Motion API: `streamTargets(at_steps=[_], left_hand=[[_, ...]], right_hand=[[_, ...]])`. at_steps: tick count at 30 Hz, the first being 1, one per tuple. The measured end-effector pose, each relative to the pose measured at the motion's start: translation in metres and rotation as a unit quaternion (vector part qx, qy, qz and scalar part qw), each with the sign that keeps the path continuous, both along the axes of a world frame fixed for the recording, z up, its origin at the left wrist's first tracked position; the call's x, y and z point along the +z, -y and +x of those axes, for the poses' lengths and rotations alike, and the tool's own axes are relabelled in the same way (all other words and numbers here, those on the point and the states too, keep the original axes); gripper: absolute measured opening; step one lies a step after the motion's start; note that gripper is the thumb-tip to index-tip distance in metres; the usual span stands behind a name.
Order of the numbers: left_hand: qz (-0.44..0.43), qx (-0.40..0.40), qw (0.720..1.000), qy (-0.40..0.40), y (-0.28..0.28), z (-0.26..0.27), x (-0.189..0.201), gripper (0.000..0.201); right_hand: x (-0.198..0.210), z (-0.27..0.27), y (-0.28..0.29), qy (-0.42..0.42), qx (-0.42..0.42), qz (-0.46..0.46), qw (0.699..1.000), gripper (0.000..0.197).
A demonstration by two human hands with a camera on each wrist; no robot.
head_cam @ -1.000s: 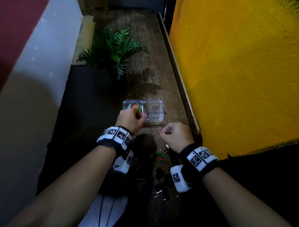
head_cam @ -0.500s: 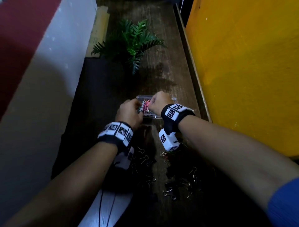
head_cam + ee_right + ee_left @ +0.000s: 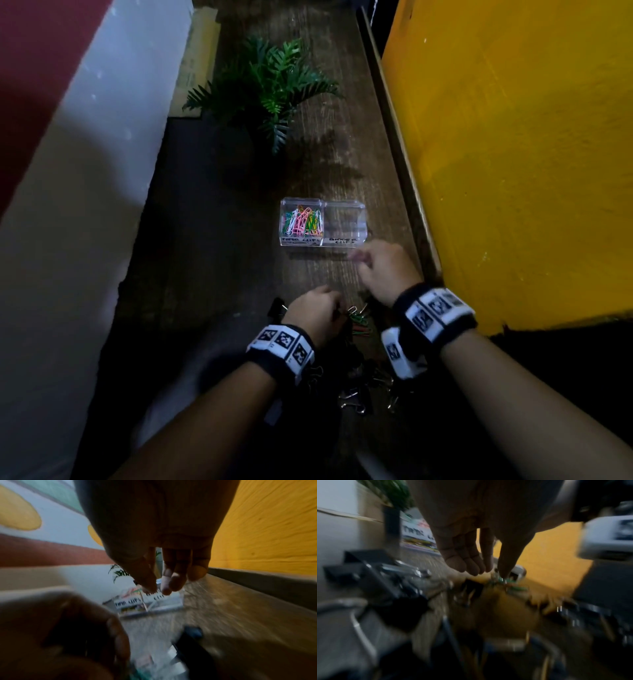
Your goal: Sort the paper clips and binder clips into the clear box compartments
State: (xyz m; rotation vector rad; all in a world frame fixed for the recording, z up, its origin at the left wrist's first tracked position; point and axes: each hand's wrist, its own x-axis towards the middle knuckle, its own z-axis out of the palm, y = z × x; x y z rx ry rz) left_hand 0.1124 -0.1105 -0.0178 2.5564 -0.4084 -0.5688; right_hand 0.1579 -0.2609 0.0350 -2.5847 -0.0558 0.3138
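Observation:
The clear box (image 3: 344,205) stands on the wooden ledge. Its left compartment holds several coloured paper clips (image 3: 303,222); the right compartment, labelled for binder clips, looks empty. My left hand (image 3: 337,308) reaches down over a few loose green and red paper clips (image 3: 358,320). In the left wrist view the left hand (image 3: 494,570) has fairly straight fingers, and the thumb tip touches the green clips (image 3: 510,584). My right hand (image 3: 359,258) hovers, blurred, just in front of the box; the right hand (image 3: 157,589) holds nothing, fingers loosely bent. Black binder clips (image 3: 352,401) lie between my wrists.
A green fern plant (image 3: 267,89) stands farther along the ledge behind the box. A yellow wall (image 3: 513,154) borders the ledge on the right, a white wall (image 3: 85,171) on the left. One black binder clip (image 3: 276,308) lies left of my left hand.
Both hands have drawn back from the box toward me. The left hand has come down onto the loose paper clips; the right hand has left the box and now holds nothing.

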Motion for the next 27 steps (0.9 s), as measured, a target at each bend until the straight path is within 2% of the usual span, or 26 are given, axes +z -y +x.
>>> streamTargets(at_steps=[2, 4, 6, 12, 17, 24, 27], left_hand=[[0.027, -0.027, 0.999, -0.012, 0.006, -0.002, -0.005, 0.026], [0.029, -0.02, 0.999, -0.009, 0.007, -0.002, -0.007, 0.025], [0.03, -0.001, 1.0, -0.008, 0.005, -0.001, -0.004, 0.022], [0.062, 0.032, 0.997, -0.032, -0.008, -0.001, 0.006, 0.02], [0.041, 0.093, 0.994, -0.032, -0.016, -0.005, 0.011, 0.018], [-0.004, 0.155, 0.988, 0.01, -0.023, -0.005, 0.016, 0.014], [-0.02, 0.18, 0.983, 0.033, -0.027, -0.003, 0.022, 0.012]], right_hand=[[-0.011, -0.028, 0.018, -0.035, 0.035, -0.057, 0.997, 0.022], [-0.023, -0.049, 0.028, -0.076, 0.071, -0.098, 0.99, 0.029], [-0.032, -0.063, 0.034, -0.084, 0.071, -0.11, 0.988, 0.031], [-0.044, -0.067, 0.041, -0.027, 0.025, -0.078, 0.996, 0.022], [-0.045, -0.065, 0.045, 0.027, 0.0, -0.13, 0.991, 0.025], [-0.043, -0.063, 0.022, 0.022, 0.12, -0.11, 0.986, 0.029], [-0.044, -0.053, 0.003, 0.006, 0.193, -0.141, 0.971, 0.038]])
